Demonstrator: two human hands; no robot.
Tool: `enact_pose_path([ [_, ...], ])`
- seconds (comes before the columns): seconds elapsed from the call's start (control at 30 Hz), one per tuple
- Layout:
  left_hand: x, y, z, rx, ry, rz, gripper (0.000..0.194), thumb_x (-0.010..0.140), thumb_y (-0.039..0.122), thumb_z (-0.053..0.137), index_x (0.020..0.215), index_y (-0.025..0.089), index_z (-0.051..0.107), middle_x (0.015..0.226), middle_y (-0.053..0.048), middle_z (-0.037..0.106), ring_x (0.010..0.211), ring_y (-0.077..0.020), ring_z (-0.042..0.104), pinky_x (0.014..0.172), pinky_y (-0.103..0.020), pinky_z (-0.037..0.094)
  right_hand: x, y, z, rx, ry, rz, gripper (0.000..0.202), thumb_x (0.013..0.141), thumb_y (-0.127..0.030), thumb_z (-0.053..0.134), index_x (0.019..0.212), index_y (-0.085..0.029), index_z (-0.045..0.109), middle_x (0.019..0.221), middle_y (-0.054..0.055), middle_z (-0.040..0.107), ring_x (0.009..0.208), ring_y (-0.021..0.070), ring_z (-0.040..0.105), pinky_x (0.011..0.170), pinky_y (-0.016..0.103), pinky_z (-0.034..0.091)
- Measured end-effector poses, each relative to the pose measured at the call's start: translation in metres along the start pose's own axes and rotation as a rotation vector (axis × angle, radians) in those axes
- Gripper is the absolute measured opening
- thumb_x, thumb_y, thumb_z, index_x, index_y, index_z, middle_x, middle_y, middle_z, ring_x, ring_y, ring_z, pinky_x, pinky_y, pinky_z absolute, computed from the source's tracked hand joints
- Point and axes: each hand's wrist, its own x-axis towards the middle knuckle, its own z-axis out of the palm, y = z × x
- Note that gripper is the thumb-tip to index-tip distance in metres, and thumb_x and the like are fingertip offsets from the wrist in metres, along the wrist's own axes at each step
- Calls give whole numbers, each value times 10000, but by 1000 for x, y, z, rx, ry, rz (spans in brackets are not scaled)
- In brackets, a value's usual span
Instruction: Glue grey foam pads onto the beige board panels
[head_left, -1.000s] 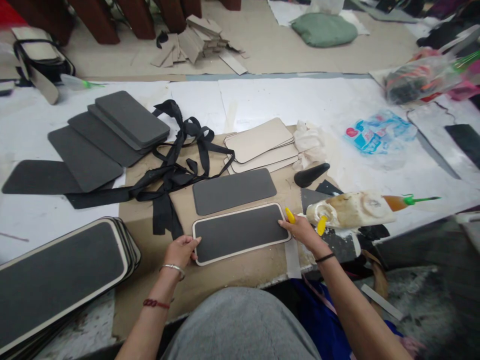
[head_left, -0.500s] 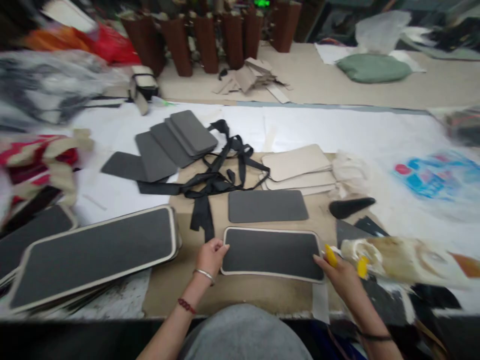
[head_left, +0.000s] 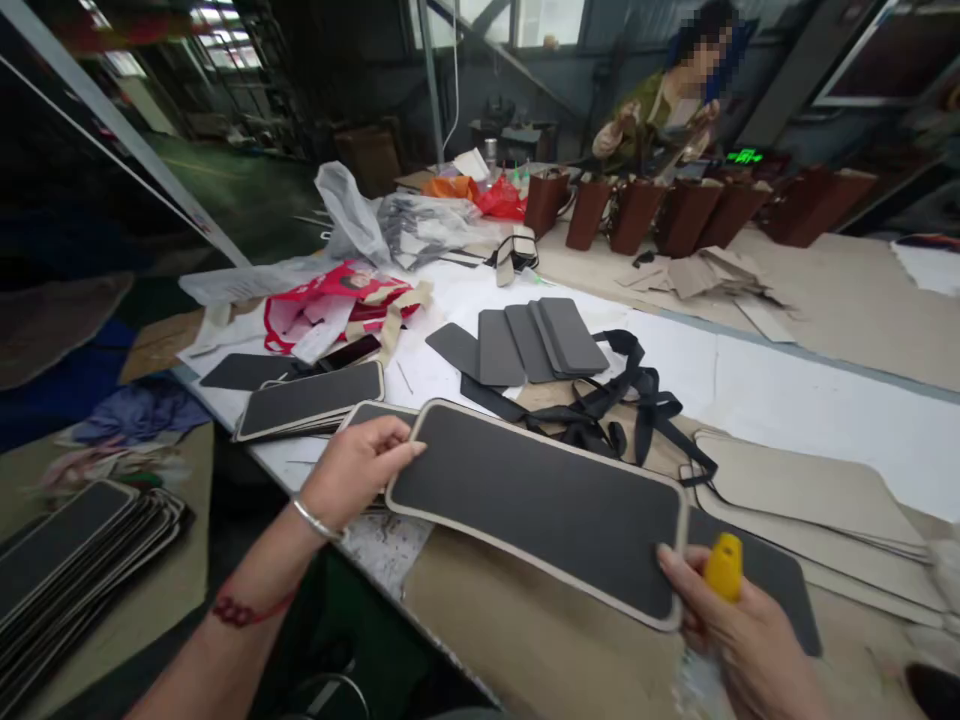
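A dark grey rectangular panel (head_left: 536, 505) with rounded corners and a beige border is held tilted above the table. My left hand (head_left: 358, 470) pinches its left end between thumb and fingers. At the right end, my right hand (head_left: 739, 625) grips the corner with the thumb on top. A yellow-handled tool (head_left: 724, 567) sticks up from that same hand; its working end is hidden. Beneath and behind the panel's right end lies a plain dark grey piece (head_left: 780, 575). Similar bordered panels (head_left: 315, 398) are stacked just beyond my left hand.
Plain grey pieces (head_left: 566, 340) and tangled black straps (head_left: 649, 400) lie behind the panel. Beige sheets (head_left: 810, 485) are piled at the right. More bordered panels (head_left: 90, 570) stand on a side surface at left. A person (head_left: 652, 120) works beyond a row of brown bags (head_left: 634, 218).
The panel has been lifted off the table and carried left in both my hands. My view has swung left and up, bringing the side surface and the other person into sight.
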Motion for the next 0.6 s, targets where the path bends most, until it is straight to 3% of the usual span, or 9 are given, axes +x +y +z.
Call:
enact_pose_path([
  [0.1, 26, -33, -47, 45, 77, -53, 281, 554, 439, 637, 557, 180, 529, 475, 53, 450, 472, -88, 378, 457, -203, 272, 4, -34, 73, 150, -159, 34, 499, 482, -587, 711, 656, -203, 445, 406, -92, 351, 358, 66, 303, 359, 199, 242],
  [0.2, 43, -64, -72, 76, 91, -106, 280, 523, 433, 652, 542, 181, 532, 451, 55, 450, 457, -87, 367, 445, -202, 242, 7, -43, 114, 140, -229, -9, 461, 539, -557, 693, 627, -201, 412, 395, -100, 343, 349, 52, 289, 357, 189, 231],
  [0.37, 58, -93, -79, 31, 55, -176, 318, 463, 457, 672, 515, 184, 519, 413, 57, 428, 429, -86, 348, 429, -208, 216, 14, -29, 139, 66, -204, -3, 415, 582, -551, 641, 639, -205, 420, 384, -107, 323, 335, 51, 272, 341, 184, 193],
  [0.5, 66, -103, -76, 28, 22, -201, 362, 444, 509, 650, 495, 187, 490, 419, 57, 442, 438, -92, 369, 424, -206, 246, 26, -17, 145, -40, -196, -39, 402, 557, -548, 625, 581, -211, 409, 390, -94, 333, 352, 65, 295, 355, 204, 228],
  [0.6, 69, -112, -84, 137, -2, -188, 368, 473, 538, 624, 528, 190, 516, 461, 48, 495, 469, -103, 413, 439, -204, 294, 27, -19, 144, -124, -176, -120, 357, 577, -508, 597, 546, -207, 407, 443, -66, 392, 416, 85, 364, 409, 215, 284],
])
